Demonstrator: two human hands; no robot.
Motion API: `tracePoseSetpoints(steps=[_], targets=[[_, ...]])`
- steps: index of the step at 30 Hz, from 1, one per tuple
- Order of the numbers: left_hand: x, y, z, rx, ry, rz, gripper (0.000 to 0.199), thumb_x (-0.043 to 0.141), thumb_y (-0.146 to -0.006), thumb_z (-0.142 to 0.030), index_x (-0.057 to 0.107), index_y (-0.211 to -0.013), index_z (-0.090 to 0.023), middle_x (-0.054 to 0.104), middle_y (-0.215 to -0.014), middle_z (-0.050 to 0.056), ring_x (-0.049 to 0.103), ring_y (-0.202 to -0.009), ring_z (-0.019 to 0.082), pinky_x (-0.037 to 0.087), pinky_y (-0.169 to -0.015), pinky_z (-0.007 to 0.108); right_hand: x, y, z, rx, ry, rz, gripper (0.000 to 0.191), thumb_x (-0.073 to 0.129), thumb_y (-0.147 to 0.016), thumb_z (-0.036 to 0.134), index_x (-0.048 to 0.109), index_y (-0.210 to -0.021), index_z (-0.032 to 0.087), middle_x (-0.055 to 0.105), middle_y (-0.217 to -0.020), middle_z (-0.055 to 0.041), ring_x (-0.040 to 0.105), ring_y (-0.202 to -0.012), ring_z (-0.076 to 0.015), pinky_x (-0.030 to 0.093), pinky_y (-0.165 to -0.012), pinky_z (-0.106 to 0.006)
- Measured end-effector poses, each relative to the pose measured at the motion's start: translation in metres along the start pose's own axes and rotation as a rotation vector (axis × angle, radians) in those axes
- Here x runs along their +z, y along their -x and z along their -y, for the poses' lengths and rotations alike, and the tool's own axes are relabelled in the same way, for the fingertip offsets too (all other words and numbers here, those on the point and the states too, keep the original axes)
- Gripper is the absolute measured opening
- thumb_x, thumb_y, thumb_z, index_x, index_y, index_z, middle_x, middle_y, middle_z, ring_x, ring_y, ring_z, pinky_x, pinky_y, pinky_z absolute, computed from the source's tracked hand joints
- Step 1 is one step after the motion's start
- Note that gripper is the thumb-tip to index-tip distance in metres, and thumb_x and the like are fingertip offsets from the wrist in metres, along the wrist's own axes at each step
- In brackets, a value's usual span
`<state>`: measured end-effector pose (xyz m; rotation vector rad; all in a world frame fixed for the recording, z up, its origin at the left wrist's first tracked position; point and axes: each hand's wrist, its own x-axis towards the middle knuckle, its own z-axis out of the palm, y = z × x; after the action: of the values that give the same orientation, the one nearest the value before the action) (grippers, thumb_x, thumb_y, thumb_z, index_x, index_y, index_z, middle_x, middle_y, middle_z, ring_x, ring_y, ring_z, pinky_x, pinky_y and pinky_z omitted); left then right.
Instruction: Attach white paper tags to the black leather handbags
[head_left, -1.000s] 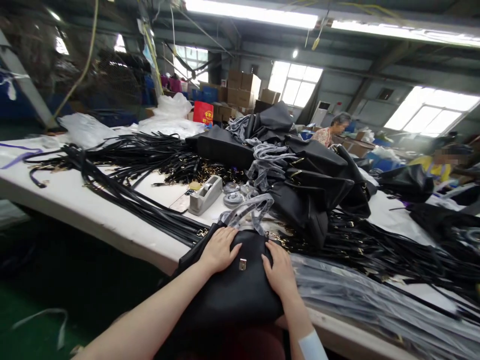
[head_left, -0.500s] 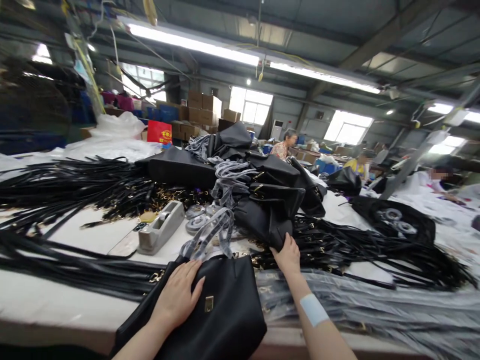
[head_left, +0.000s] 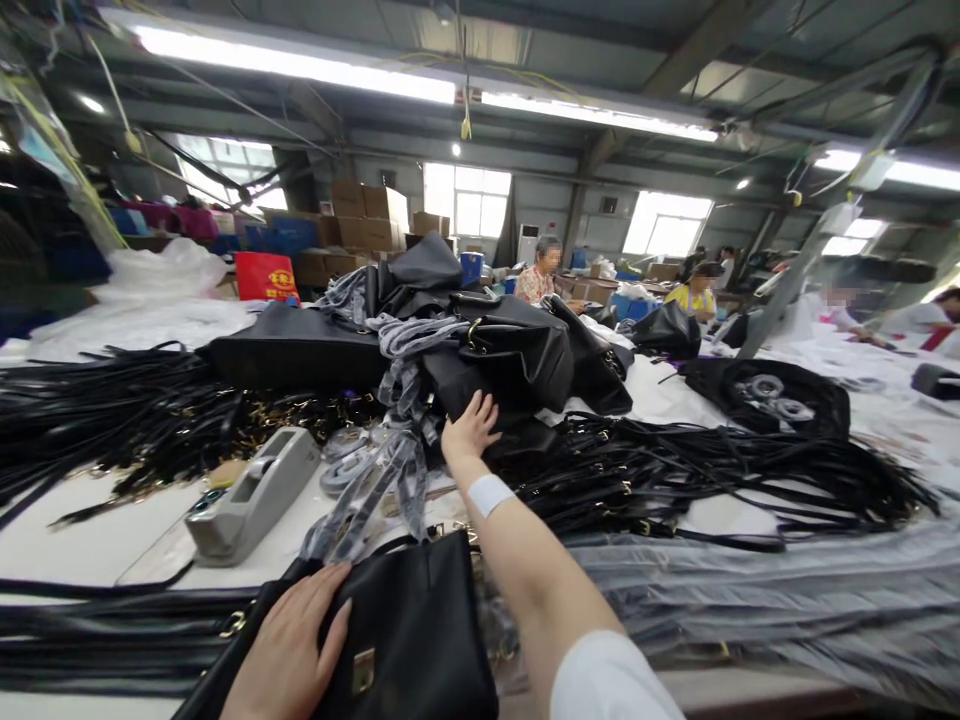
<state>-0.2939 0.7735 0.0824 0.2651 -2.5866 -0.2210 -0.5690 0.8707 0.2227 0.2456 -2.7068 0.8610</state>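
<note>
A black bag (head_left: 420,620) with a small gold clasp lies at the table's front edge, its wrapped grey handles (head_left: 367,490) stretching away from me. My left hand (head_left: 296,625) rests flat on this bag, left of the clasp, thumb apart from the fingers. Farther off, my right hand (head_left: 471,430) touches the front of a heap of black bags (head_left: 517,345) with its fingers spread. Nothing is seen gripped in either hand.
A grey tape dispenser (head_left: 255,500) stands left of the handles. Black straps (head_left: 697,475) with gold hardware lie on both sides. Plastic-wrapped straps (head_left: 750,600) cover the right front. Several people work farther back, beyond the heap.
My right hand has reached farther forward and its fingers have spread against the heap. My left hand is still on the front bag. The view has shifted to the right.
</note>
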Motion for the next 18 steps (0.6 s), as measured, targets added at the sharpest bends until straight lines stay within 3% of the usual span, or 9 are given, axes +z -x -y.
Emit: tracePoseSetpoints(steps=[4,7,9,11,13,14,18], targets=[[-0.001,-0.001,0.000,0.008,-0.011,-0.001,0.050,0.037,-0.091,-0.047,0.063,-0.122,-0.019,0.068,-0.122,0.007,0.063,-0.114,0.026,0.051,-0.101,0.048,0.021,0.047,-0.021,-0.154,0.019,0.172,0.105,0.073,-0.073,0.029,0.010,-0.154,0.013,0.004,-0.161,-0.0214,0.001,-0.146,-0.0406,0.014,-0.105,-0.075],[-0.002,-0.003,0.000,0.007,0.004,0.008,0.051,0.037,-0.090,-0.048,0.063,-0.121,-0.017,0.068,-0.121,0.008,0.063,-0.114,0.027,0.051,-0.101,0.048,0.002,0.057,-0.051,-0.285,0.038,0.246,0.102,0.073,-0.073,0.035,0.016,-0.154,0.015,0.009,-0.162,-0.0163,0.006,-0.147,-0.0354,0.024,-0.111,-0.063],[0.000,-0.004,0.002,0.000,0.015,0.016,0.051,0.037,-0.090,-0.047,0.063,-0.121,-0.016,0.068,-0.120,0.010,0.063,-0.113,0.028,0.049,-0.102,0.048,-0.025,0.053,-0.076,-0.370,0.055,0.276,0.086,0.070,-0.077,0.040,0.030,-0.151,0.019,0.024,-0.160,-0.0111,0.019,-0.146,-0.0274,0.030,-0.113,-0.046],[0.004,-0.003,0.006,-0.005,0.023,0.020,0.052,0.038,-0.089,-0.047,0.061,-0.122,-0.015,0.068,-0.120,0.011,0.063,-0.113,0.029,0.048,-0.104,0.048,-0.058,0.043,-0.108,-0.398,0.092,0.282,0.056,0.062,-0.086,0.041,0.051,-0.138,0.023,0.046,-0.148,-0.0079,0.040,-0.136,-0.0205,0.035,-0.109,-0.035],[0.011,-0.001,0.011,-0.007,0.035,0.014,0.050,0.040,-0.088,-0.047,0.059,-0.124,-0.017,0.067,-0.121,0.010,0.063,-0.114,0.029,0.046,-0.105,0.048,-0.094,0.031,-0.147,-0.334,0.163,0.259,0.030,0.052,-0.095,0.038,0.064,-0.117,0.021,0.064,-0.125,-0.0070,0.059,-0.114,-0.0186,0.043,-0.101,-0.038],[0.015,0.001,0.013,-0.008,0.044,0.005,0.049,0.041,-0.088,-0.047,0.057,-0.125,-0.020,0.067,-0.122,0.009,0.062,-0.114,0.029,0.046,-0.105,0.048,-0.114,0.025,-0.169,-0.275,0.213,0.238,0.029,0.051,-0.096,0.039,0.066,-0.110,0.019,0.067,-0.116,-0.0065,0.063,-0.105,-0.0187,0.047,-0.096,-0.040],[0.026,0.005,0.019,-0.015,0.080,-0.033,0.043,0.042,-0.089,-0.043,0.042,-0.132,-0.036,0.065,-0.127,0.000,0.060,-0.118,0.028,0.045,-0.105,0.050,-0.184,0.012,-0.261,0.039,0.488,0.091,0.031,0.053,-0.095,0.041,0.061,-0.115,0.018,0.062,-0.121,-0.0085,0.060,-0.108,-0.0213,0.048,-0.095,-0.044]])
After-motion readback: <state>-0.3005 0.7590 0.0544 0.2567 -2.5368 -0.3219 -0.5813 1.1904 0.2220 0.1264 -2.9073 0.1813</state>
